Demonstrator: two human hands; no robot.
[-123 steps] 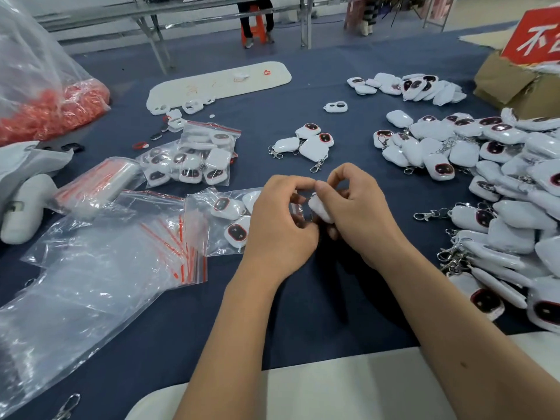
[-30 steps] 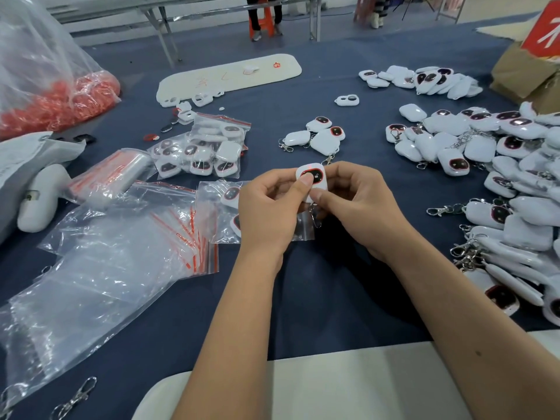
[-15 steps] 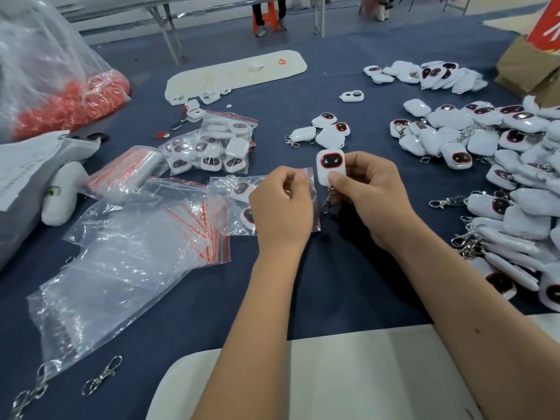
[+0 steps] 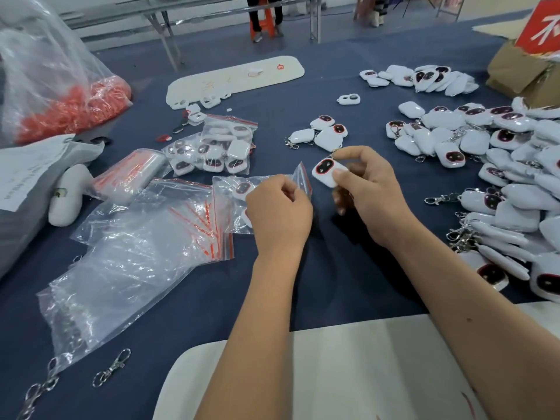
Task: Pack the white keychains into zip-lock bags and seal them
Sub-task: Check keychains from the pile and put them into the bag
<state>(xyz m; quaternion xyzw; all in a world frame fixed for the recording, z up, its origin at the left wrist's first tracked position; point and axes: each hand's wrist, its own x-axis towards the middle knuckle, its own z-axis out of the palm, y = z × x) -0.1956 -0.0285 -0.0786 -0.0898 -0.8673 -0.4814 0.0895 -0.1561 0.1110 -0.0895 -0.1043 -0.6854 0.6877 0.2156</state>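
Plastic of two kinds meets at the fingers: a hard, glossy white keychain (image 4: 328, 172), rounded-rectangular with a dark red-rimmed window at one end, and a thin, crinkled, clear zip-lock bag (image 4: 239, 197) with a red strip along its mouth. The right hand (image 4: 368, 189) pinches the keychain between thumb and curled forefinger, the thumb lying on its plain white end. Its long axis runs aslant, the window end pointing up and left, away from the right thumb and toward the bag's raised mouth, from which it stands just apart. A metal clasp shows above the right forefinger. The left hand (image 4: 280, 212) has its fingers curled round the near edge of the bag's opening, holding one flap up so that it stands as a pointed peak between the two hands. Inside the bag, beyond the left knuckles, lie more keychains, window sides up. Farther left of those fingers sprawl loose empty bags (image 4: 142, 237), soft and wrinkled; to the right of the right wrist spreads a heap of keychains (image 4: 512, 165) on the dark blue tablecloth (image 4: 348, 262).
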